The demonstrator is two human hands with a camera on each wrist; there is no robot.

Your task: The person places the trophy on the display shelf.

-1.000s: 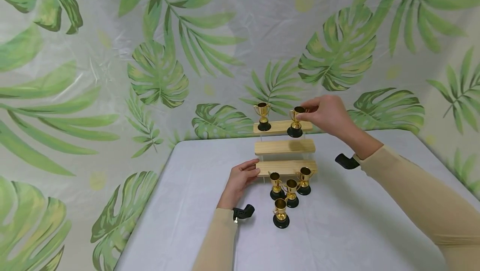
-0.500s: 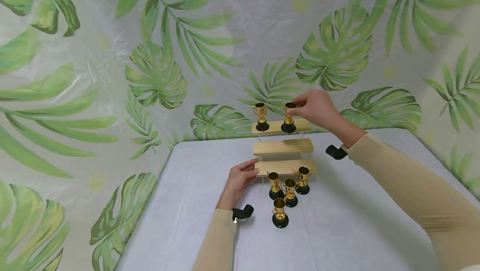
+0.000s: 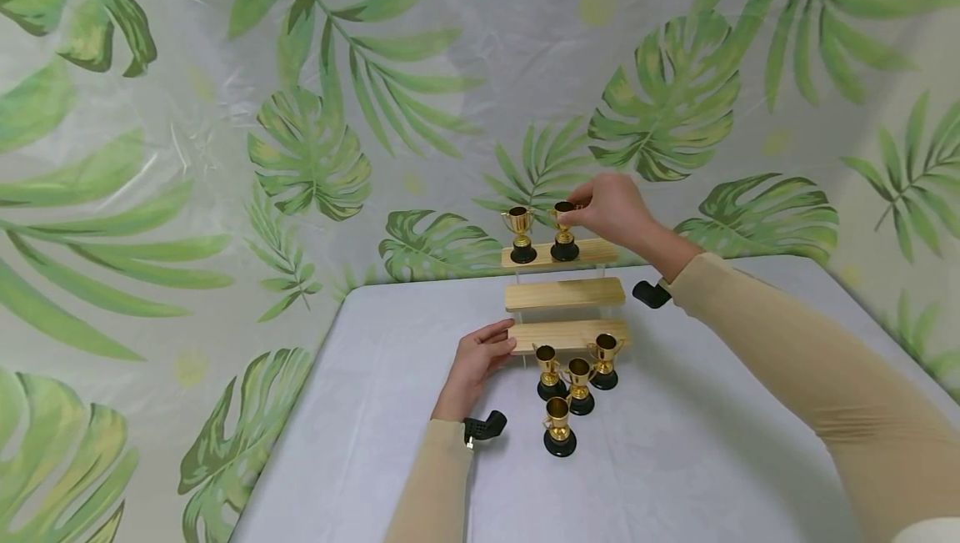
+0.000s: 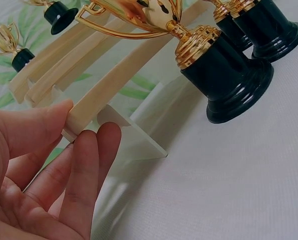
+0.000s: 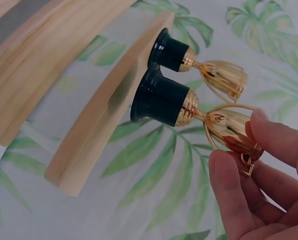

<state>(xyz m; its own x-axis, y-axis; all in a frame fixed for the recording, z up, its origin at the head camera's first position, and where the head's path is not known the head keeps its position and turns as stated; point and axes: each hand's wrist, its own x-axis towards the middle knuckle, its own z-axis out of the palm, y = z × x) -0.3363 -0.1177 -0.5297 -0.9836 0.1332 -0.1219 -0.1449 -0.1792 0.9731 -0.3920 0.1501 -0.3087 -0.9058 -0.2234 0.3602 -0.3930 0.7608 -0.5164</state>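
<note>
The held trophy (image 3: 564,233), gold with a black base, is upright at the top shelf (image 3: 597,252), just right of a second trophy (image 3: 520,236). A second ago it was farther right and lower, its base overlapping the near edge of the board; now it has come left, and only a small gap shows between the pair. From the right wrist its base looks to meet the wood, though I can't tell whether its weight is down. The right hand (image 3: 611,205) has its fingers pinched on the cup, thumb on one side.

Over at the left, the left hand (image 3: 477,358) hasn't shifted: thumb and fingers grip the left end of the lowest shelf (image 3: 567,334), as before. The four near trophies (image 3: 579,382) haven't budged either.

Counting up, I make it six trophies: two at the top, four upright on the white tabletop (image 3: 720,443), three of those clustered before the stand and one nearer. There are three wooden shelves, the middle shelf (image 3: 565,294) included, and one leaf-printed backdrop (image 3: 435,134) behind.
</note>
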